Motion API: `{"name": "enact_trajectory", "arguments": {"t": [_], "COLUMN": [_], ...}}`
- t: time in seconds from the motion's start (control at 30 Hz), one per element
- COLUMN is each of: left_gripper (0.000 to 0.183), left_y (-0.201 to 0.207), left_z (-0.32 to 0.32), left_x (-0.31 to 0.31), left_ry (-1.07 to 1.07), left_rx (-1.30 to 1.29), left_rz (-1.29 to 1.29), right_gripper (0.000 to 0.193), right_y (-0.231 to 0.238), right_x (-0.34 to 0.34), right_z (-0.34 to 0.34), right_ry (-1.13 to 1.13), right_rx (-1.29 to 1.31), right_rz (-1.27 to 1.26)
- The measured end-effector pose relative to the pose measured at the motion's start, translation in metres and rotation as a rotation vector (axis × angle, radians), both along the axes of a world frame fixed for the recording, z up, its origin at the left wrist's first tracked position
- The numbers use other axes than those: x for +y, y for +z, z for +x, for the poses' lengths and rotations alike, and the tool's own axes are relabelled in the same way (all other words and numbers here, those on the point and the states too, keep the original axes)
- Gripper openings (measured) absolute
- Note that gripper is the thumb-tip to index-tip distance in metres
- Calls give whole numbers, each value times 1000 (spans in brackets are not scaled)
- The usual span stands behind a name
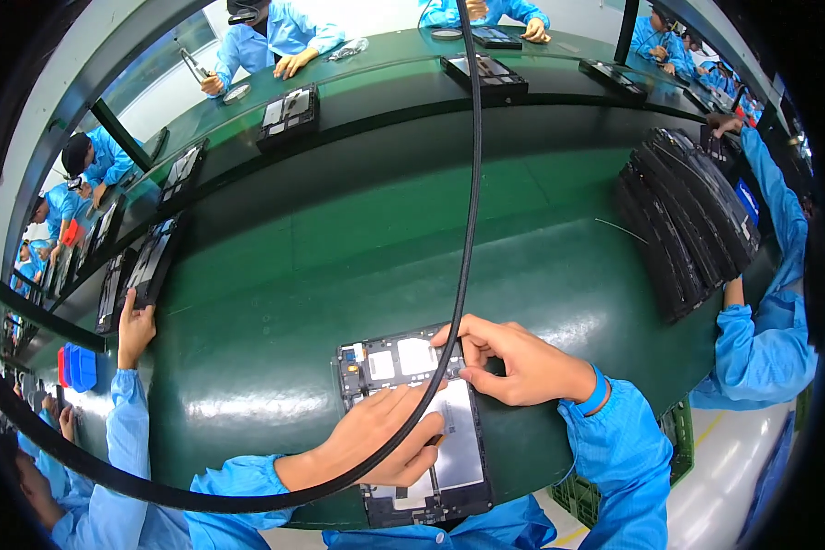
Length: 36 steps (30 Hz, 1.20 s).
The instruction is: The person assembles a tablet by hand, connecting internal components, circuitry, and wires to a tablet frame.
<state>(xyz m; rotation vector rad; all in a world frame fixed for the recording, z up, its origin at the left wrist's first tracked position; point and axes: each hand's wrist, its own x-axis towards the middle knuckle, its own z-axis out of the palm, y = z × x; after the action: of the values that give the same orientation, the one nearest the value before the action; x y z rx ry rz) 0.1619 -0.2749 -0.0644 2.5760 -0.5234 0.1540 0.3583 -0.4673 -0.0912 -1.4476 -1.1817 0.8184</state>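
An opened tablet [463, 431] lies on the green table in front of me, showing its black frame, circuit parts and silvery inner plates. My left hand [376, 440] is over its left and middle part, fingers curled in. A small dark bit shows by those fingertips, too little to name. At the tablet's upper right edge is my right hand [522, 362], wearing a blue wristband [598, 392]. Its thumb and index finger are bent toward each other; what is between them, if anything, is hidden. A black cable [472, 183] crosses the view in front of both hands.
A leaning stack of black tablet housings [687, 220] stands at the right, beside a co-worker's blue sleeve [765, 348]. At the left, another person's hand [136, 332] touches an opened tablet [151, 261]. More tablets [289, 115] sit along the dark rail [376, 128]. A blue bin [81, 367] is at far left.
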Motion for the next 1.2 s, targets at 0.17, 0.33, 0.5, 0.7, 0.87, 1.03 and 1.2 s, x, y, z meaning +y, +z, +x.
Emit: {"name": "enact_trajectory", "arguments": {"t": [0.17, 0.33, 0.5, 0.7, 0.87, 1.03, 1.2], "left_gripper": [21, 22, 22, 21, 23, 29, 36], "left_y": [-3, 0, -1, -5, -9, -9, -13], "left_z": [3, 10, 12, 9, 8, 13, 9], "left_x": [-1, -3, -5, -5, -1, 5, 4], "left_ry": [7, 13, 17, 65, 110, 60, 67], "left_rx": [-28, -71, -179, -227, -186, -188, -211], "left_rz": [-61, -27, 123, 128, 9, 14, 46], "right_gripper": [50, 48, 34, 22, 18, 12, 8], "right_y": [0, -3, -5, -18, -12, -16, -23], "right_x": [-2, 1, 4, 8, 14, 23, 28], "right_z": [1, 3, 0, -3, -5, -10, -14], "right_ry": [12, -1, -83, -200, -236, -290, -316], "right_rx": [1, 17, 99, 185, 212, 196, 201], "right_rz": [-4, 12, 46, 46, 4, -19, 51]}}
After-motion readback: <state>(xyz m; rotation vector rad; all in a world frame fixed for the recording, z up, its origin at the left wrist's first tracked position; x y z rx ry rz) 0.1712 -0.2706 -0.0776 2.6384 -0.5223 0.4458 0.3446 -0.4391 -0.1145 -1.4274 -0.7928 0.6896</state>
